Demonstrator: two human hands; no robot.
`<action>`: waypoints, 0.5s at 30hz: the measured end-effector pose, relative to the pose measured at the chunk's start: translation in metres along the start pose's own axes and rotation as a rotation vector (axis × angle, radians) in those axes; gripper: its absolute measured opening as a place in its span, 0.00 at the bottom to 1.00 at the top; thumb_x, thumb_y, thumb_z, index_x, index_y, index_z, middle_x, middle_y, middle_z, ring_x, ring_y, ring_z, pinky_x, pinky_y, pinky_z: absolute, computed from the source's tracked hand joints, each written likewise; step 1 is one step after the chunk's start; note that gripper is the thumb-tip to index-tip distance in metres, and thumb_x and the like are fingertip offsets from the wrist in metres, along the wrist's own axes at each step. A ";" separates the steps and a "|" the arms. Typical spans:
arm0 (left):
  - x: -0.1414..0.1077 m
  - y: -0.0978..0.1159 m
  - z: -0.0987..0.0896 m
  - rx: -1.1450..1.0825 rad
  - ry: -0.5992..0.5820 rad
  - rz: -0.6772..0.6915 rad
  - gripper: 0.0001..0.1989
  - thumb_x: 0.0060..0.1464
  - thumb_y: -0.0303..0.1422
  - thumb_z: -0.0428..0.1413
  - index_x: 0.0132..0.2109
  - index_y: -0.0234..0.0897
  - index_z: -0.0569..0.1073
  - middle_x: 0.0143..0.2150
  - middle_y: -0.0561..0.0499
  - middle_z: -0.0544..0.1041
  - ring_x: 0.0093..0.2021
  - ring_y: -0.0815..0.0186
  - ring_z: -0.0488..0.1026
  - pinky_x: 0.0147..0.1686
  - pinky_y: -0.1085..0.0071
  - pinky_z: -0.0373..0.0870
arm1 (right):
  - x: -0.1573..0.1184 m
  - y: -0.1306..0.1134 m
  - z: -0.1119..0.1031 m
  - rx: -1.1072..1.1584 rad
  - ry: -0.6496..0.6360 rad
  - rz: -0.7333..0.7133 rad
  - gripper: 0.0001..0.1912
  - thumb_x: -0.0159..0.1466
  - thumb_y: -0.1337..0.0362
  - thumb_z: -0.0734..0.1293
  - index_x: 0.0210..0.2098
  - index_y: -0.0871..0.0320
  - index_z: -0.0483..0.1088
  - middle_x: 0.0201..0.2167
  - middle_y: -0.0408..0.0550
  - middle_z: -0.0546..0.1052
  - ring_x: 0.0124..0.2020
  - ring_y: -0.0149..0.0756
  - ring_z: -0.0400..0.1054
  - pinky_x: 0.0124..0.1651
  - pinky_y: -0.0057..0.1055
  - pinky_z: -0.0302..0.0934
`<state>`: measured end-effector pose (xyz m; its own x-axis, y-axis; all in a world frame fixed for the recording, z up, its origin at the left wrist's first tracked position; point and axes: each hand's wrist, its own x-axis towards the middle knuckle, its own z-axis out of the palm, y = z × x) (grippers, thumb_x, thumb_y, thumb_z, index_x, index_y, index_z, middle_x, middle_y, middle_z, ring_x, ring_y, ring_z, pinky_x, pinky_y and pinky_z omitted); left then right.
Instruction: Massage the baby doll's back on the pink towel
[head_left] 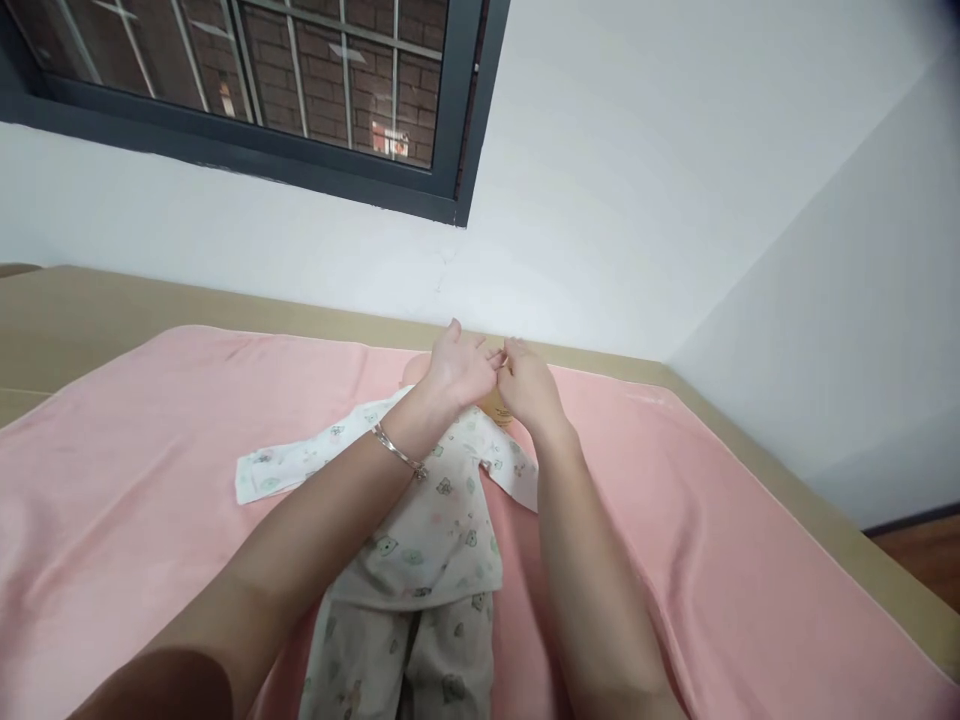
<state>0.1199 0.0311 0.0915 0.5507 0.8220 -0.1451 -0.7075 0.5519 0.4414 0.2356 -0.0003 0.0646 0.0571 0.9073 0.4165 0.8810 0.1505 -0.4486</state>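
Observation:
Above the collar end of a white baby top (442,500), my left hand (461,365) is palm up with its fingers apart. My right hand (531,388) is beside it, fingers stretched toward the left one; the fingertips of both hands are close together. The top has a small animal and leaf print, and its sleeves spread to both sides. Matching baby trousers (450,655) lie below its hem. Behind my hands are a yellowish thing with dark print (495,405) and a rounded pink thing (415,369), both mostly hidden, so their kinds are unclear.
A pink cloth (187,420) with some folds covers most of the pale wooden table (90,310). The table's far edge meets a white wall (600,200). A dark-framed window (300,160) with bars is at the upper left.

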 end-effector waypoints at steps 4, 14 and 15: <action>-0.007 0.011 -0.002 0.093 -0.031 -0.007 0.39 0.66 0.52 0.36 0.76 0.37 0.40 0.75 0.34 0.53 0.74 0.56 0.56 0.68 0.56 0.61 | 0.000 0.003 0.005 -0.108 0.038 -0.030 0.29 0.64 0.73 0.54 0.63 0.71 0.65 0.65 0.64 0.68 0.68 0.52 0.60 0.69 0.50 0.57; -0.088 0.040 0.012 0.543 0.011 0.179 0.36 0.69 0.46 0.32 0.75 0.28 0.39 0.69 0.34 0.63 0.73 0.57 0.58 0.64 0.56 0.63 | -0.002 0.003 0.014 -0.213 0.007 0.039 0.36 0.63 0.70 0.57 0.70 0.69 0.53 0.74 0.62 0.51 0.76 0.55 0.40 0.74 0.66 0.27; -0.097 0.042 0.014 0.556 0.012 0.196 0.35 0.70 0.45 0.32 0.74 0.25 0.39 0.68 0.32 0.64 0.72 0.56 0.59 0.62 0.56 0.64 | -0.001 0.005 0.018 -0.199 0.007 0.038 0.36 0.64 0.69 0.58 0.71 0.68 0.51 0.75 0.61 0.49 0.77 0.56 0.37 0.73 0.67 0.24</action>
<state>0.0425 -0.0273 0.1362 0.4263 0.9043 -0.0226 -0.4553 0.2361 0.8584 0.2314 0.0066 0.0478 0.0947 0.9080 0.4081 0.9535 0.0351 -0.2993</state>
